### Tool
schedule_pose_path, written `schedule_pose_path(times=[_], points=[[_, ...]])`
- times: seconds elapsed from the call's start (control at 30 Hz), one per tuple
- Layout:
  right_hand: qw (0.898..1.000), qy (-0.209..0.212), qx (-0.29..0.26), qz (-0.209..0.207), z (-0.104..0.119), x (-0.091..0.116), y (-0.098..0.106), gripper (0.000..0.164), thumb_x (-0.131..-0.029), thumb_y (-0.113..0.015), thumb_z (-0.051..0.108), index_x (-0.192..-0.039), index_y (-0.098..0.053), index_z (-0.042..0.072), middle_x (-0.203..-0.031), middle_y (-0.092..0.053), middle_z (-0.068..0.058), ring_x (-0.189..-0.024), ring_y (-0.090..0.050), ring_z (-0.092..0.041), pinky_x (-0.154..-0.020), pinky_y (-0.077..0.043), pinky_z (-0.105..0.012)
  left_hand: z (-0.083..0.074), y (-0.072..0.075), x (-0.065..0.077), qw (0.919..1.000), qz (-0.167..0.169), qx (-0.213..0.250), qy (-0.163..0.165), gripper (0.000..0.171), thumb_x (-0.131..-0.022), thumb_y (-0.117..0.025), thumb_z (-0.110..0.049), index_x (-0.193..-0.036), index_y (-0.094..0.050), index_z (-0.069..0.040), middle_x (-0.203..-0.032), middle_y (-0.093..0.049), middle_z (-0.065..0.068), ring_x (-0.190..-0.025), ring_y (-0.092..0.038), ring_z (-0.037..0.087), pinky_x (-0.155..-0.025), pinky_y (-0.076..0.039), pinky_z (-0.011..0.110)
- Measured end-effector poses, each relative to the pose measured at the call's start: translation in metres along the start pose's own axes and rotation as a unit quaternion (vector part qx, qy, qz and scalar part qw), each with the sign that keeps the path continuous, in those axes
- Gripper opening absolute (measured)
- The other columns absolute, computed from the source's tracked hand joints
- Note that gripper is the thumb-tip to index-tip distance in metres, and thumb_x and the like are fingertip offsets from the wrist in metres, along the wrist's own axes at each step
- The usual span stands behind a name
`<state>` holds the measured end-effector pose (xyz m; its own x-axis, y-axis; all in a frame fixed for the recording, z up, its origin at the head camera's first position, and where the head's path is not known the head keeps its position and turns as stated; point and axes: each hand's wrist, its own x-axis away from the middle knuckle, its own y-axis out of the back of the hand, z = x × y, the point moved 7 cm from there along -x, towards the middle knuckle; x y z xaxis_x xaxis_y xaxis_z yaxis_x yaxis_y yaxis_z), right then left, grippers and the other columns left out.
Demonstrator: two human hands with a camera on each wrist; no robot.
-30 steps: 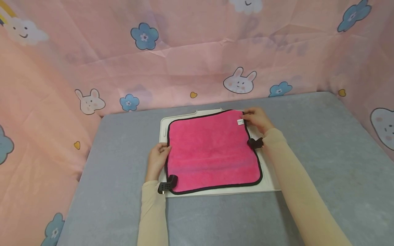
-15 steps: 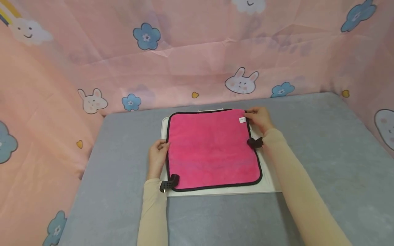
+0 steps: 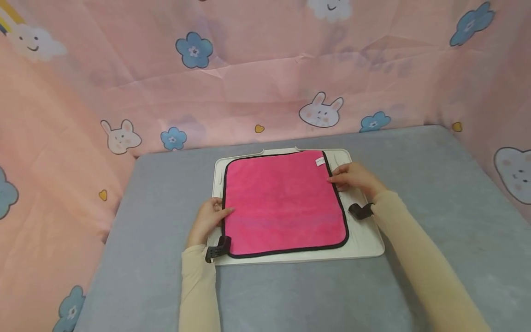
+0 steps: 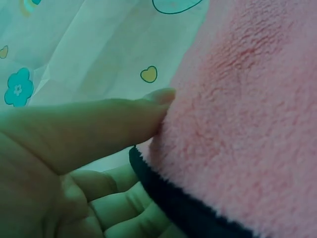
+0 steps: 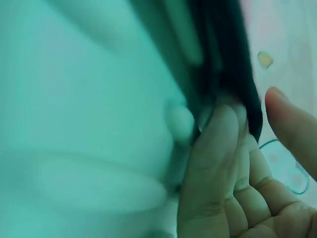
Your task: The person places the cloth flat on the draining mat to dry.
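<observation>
A bright pink towel [image 3: 282,203] with black edging and a small white label lies spread over a white plastic tray [image 3: 365,244]. At the towel's left edge, my left hand [image 3: 207,219] pinches it, thumb on top and the other fingers below, as the left wrist view shows. My right hand [image 3: 358,177] is at the right edge, below the label. In the right wrist view its fingers [image 5: 213,148] reach under the dark edging, while the thumb [image 5: 287,124] is on the other side of it. The towel leaves the tray's right side uncovered.
The tray rests on a grey table [image 3: 157,207] covering. Behind and at both sides hangs a pink curtain [image 3: 249,83] printed with rabbits, flowers and clouds. A black wrist camera [image 3: 217,249] on the left sleeve overlaps the towel's near left corner.
My right hand has slid from the towel's far right corner toward me along its right edge. My left hand has moved slightly nearer. The towel has come down flatter, showing the tray's far rim.
</observation>
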<state>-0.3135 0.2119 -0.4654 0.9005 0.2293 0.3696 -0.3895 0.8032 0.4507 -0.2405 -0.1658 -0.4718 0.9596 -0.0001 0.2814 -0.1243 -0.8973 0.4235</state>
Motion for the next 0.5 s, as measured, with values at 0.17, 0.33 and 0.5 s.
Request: schedule_pose_path(times=[0.17,0.33,0.5], points=[[0.999,0.012,0.01,0.046,-0.004,0.034,-0.017,0.025,-0.086,-0.069,0.022,-0.08,-0.058,0.001,-0.063,-0.051,0.002,-0.06,-0.05,-0.011,-0.059,-0.044,-0.025,0.001,-0.001,0.005,0.9993,0.033,-0.007,0.016,0.034,-0.085,-0.067,-0.008,-0.107,-0.049,0.01,-0.071,-0.064,0.005,-0.056,-0.055,0.005,-0.055,-0.047,0.02],[0.998,0.008,0.004,0.067,-0.014,0.059,-0.028,0.026,-0.086,-0.068,0.02,-0.071,-0.053,0.006,-0.059,-0.05,0.002,-0.057,-0.051,-0.011,-0.056,-0.045,-0.024,0.002,-0.001,0.015,0.9976,0.055,-0.021,0.035,0.031,-0.083,-0.069,-0.008,-0.1,-0.048,0.008,-0.068,-0.06,0.007,-0.053,-0.057,0.008,-0.053,-0.05,0.023],[0.996,0.008,-0.005,0.089,-0.02,0.08,-0.036,0.032,-0.085,-0.069,0.017,-0.064,-0.047,0.008,-0.056,-0.052,-0.001,-0.056,-0.058,-0.012,-0.056,-0.049,-0.024,0.008,-0.002,0.03,0.9938,0.075,-0.061,0.054,0.022,-0.081,-0.072,-0.01,-0.081,-0.054,0.001,-0.062,-0.058,0.003,-0.051,-0.056,0.009,-0.052,-0.052,0.024]])
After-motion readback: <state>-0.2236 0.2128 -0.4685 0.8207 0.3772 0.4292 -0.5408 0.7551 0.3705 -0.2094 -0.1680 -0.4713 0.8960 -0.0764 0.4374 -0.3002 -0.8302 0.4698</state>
